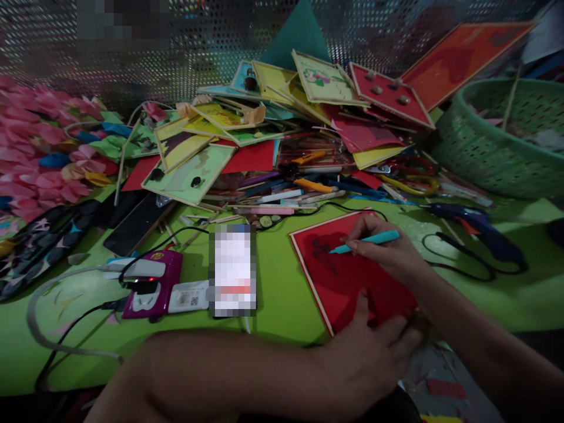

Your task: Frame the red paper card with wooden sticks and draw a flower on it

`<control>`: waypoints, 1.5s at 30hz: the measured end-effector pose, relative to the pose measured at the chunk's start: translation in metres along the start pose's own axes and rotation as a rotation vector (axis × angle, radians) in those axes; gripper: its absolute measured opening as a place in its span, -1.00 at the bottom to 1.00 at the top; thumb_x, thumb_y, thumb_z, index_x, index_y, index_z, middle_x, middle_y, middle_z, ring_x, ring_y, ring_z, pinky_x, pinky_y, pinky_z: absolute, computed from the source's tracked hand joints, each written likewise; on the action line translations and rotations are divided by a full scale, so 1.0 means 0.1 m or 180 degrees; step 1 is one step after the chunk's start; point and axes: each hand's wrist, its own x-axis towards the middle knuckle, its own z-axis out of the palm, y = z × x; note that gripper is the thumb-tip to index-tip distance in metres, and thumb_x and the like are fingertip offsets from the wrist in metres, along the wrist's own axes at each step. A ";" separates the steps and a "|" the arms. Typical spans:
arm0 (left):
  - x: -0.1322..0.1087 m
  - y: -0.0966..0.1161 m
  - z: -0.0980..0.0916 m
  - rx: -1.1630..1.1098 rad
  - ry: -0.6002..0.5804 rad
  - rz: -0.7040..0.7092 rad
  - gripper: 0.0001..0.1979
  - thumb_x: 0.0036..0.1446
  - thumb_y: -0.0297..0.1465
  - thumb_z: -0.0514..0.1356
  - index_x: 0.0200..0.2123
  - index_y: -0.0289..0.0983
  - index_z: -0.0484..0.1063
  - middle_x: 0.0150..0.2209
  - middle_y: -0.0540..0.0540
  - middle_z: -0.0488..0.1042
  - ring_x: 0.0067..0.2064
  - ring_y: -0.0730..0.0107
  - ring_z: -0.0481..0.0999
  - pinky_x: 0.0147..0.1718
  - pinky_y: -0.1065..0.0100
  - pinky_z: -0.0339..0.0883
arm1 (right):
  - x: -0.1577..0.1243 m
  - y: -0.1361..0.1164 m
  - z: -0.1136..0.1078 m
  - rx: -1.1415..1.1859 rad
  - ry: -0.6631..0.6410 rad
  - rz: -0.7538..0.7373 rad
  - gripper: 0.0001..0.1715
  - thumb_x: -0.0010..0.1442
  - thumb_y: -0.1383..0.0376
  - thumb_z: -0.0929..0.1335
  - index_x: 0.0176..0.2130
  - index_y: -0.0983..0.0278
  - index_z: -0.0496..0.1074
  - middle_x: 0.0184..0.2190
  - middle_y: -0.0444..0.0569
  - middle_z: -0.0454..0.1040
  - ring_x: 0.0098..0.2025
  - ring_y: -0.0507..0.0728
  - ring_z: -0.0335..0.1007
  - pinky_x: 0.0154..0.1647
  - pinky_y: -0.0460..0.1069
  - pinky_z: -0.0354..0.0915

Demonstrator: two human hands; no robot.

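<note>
A red card (352, 276) with pale wooden strips along its edges lies on the green table, near its front edge. Dark drawn marks (325, 251) show on the card's upper left part. My right hand (379, 244) grips a turquoise marker pen (374, 239), whose tip is at those marks. Across the card's lower edge rests my left hand (374, 346), fingers spread and pressing on the red surface, with nothing in its grasp. Part of the card is hidden under both hands.
Left of the card lie a lit phone (232, 270) and a purple power strip (154, 288) with cables. A blue glue gun (480, 229) and green basket (506, 141) are at the right. Behind are piled framed cards (326, 82), pens, scissors (405, 173) and pink paper flowers (39, 147).
</note>
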 end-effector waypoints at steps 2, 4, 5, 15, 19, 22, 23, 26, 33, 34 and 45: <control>0.00 0.01 0.01 -0.0031 0.0017 -0.0001 -0.46 0.35 -0.46 -0.15 0.33 -0.15 0.25 0.46 -0.13 0.03 0.45 0.10 0.05 0.16 -0.18 0.31 | 0.00 0.00 0.00 0.0041 0.0007 -0.0006 -0.73 0.08 0.13 0.50 -0.44 0.21 0.41 -0.52 -0.14 0.39 -0.49 0.05 0.22 -0.47 -0.03 0.16; 0.00 0.01 0.02 -0.0071 0.0103 -0.0053 -0.47 0.35 -0.47 -0.15 0.30 -0.14 0.29 0.46 -0.11 0.05 0.44 0.11 0.06 0.17 -0.19 0.30 | 0.00 -0.01 0.01 0.0043 0.0024 -0.0010 -0.72 0.06 0.13 0.51 -0.46 0.21 0.41 -0.53 -0.14 0.38 -0.49 0.05 0.22 -0.47 -0.03 0.16; 0.00 0.02 0.02 -0.0083 0.0136 -0.0074 -0.47 0.35 -0.48 -0.15 0.29 -0.13 0.31 0.45 -0.10 0.07 0.44 0.12 0.07 0.16 -0.19 0.30 | 0.01 -0.02 0.01 0.0039 0.0025 -0.0011 -0.72 0.05 0.14 0.51 -0.46 0.21 0.41 -0.54 -0.14 0.38 -0.50 0.05 0.22 -0.47 -0.03 0.16; -0.01 0.02 0.02 -0.0122 0.0117 -0.0067 -0.47 0.36 -0.46 -0.15 0.30 -0.13 0.31 0.46 -0.10 0.05 0.43 0.09 0.05 0.18 -0.21 0.24 | 0.02 -0.06 0.02 -0.0029 0.0035 -0.0039 -0.76 0.06 0.18 0.49 -0.47 0.21 0.40 -0.55 -0.16 0.36 -0.51 0.04 0.21 -0.48 -0.03 0.14; 0.00 0.01 0.02 -0.0112 0.0085 -0.0041 -0.45 0.35 -0.49 -0.18 0.32 -0.18 0.27 0.46 -0.13 0.05 0.44 0.10 0.05 0.17 -0.20 0.25 | 0.02 -0.04 0.00 -0.0053 0.0016 -0.0041 -0.78 0.07 0.17 0.48 -0.46 0.19 0.42 -0.54 -0.15 0.37 -0.50 0.06 0.21 -0.47 -0.01 0.15; 0.00 0.00 0.01 -0.0096 0.0035 0.0008 -0.46 0.35 -0.48 -0.16 0.31 -0.15 0.28 0.45 -0.11 0.05 0.44 0.11 0.06 0.16 -0.19 0.28 | 0.01 0.00 -0.01 -0.0050 -0.0039 -0.0006 -0.78 0.08 0.17 0.48 -0.46 0.18 0.42 -0.54 -0.14 0.38 -0.49 0.07 0.22 -0.47 0.00 0.16; 0.01 0.00 0.01 -0.0095 0.0021 0.0029 -0.47 0.36 -0.47 -0.15 0.31 -0.14 0.29 0.46 -0.11 0.05 0.44 0.10 0.05 0.17 -0.19 0.28 | 0.01 0.01 -0.01 -0.0033 -0.0064 0.0002 -0.78 0.08 0.17 0.48 -0.45 0.18 0.42 -0.54 -0.14 0.38 -0.49 0.08 0.23 -0.46 0.00 0.17; 0.01 0.00 0.01 -0.0094 0.0012 0.0058 -0.49 0.36 -0.44 -0.12 0.30 -0.13 0.30 0.46 -0.12 0.05 0.45 0.08 0.03 0.16 -0.19 0.30 | 0.00 0.02 -0.01 0.0078 -0.0148 0.0034 -0.79 0.08 0.16 0.49 -0.44 0.17 0.43 -0.52 -0.13 0.41 -0.46 0.09 0.27 -0.42 0.02 0.24; -0.01 0.02 0.03 -0.0016 0.0139 -0.0068 -0.46 0.35 -0.47 -0.15 0.33 -0.17 0.25 0.46 -0.13 0.04 0.44 0.13 0.07 0.17 -0.16 0.32 | -0.02 -0.01 0.00 0.0247 -0.0312 0.0166 -0.78 0.04 0.17 0.50 -0.47 0.17 0.41 -0.57 -0.16 0.35 -0.50 0.07 0.24 -0.44 0.01 0.26; -0.01 0.02 0.03 -0.0006 0.0126 -0.0063 -0.46 0.35 -0.46 -0.15 0.33 -0.16 0.25 0.46 -0.13 0.04 0.44 0.13 0.07 0.17 -0.16 0.32 | -0.02 0.00 0.00 0.0254 -0.0331 0.0168 -0.77 0.04 0.18 0.50 -0.47 0.18 0.41 -0.58 -0.16 0.35 -0.50 0.07 0.24 -0.44 0.01 0.27; 0.00 0.01 0.02 -0.0063 0.0112 -0.0050 -0.47 0.36 -0.46 -0.14 0.32 -0.16 0.26 0.45 -0.13 0.06 0.45 0.11 0.03 0.16 -0.14 0.30 | -0.06 -0.05 -0.03 0.0179 -0.0553 0.0130 -0.83 -0.01 0.25 0.48 -0.50 0.17 0.41 -0.57 -0.15 0.38 -0.50 0.08 0.25 -0.40 0.02 0.28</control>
